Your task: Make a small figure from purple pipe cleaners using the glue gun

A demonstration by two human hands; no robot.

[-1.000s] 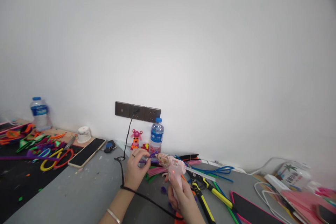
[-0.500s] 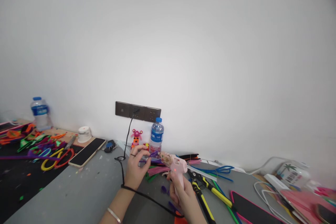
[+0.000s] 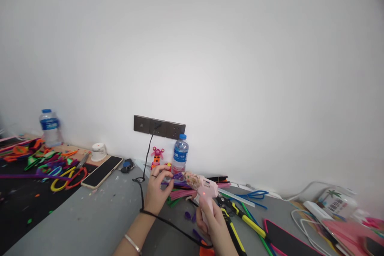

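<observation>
My left hand (image 3: 159, 192) pinches a small purple piece (image 3: 178, 176) between thumb and fingers, in front of the water bottle (image 3: 180, 155). A pink glue gun (image 3: 207, 188) is gripped in my right hand (image 3: 211, 220), its patterned nozzle end pointing left, close to the purple piece. A small red light shows on the gun's side. The black cord (image 3: 172, 227) passes over my left wrist. Behind my left fingers stands a pink and orange figure (image 3: 156, 158). Purple bits (image 3: 188, 215) lie on the grey table between my hands.
Yellow-handled pliers (image 3: 250, 224), blue stems (image 3: 255, 195) and a pink-edged tablet (image 3: 291, 240) lie to the right. To the left are a phone (image 3: 102, 173), scissors (image 3: 72, 178), keys (image 3: 127, 166) and a white tub (image 3: 99, 152). A socket strip (image 3: 159, 127) is on the wall.
The glue gun and my right hand have shifted slightly right, leaving more of the purple piece visible. My left hand keeps its pinch. The whole view has moved a little.
</observation>
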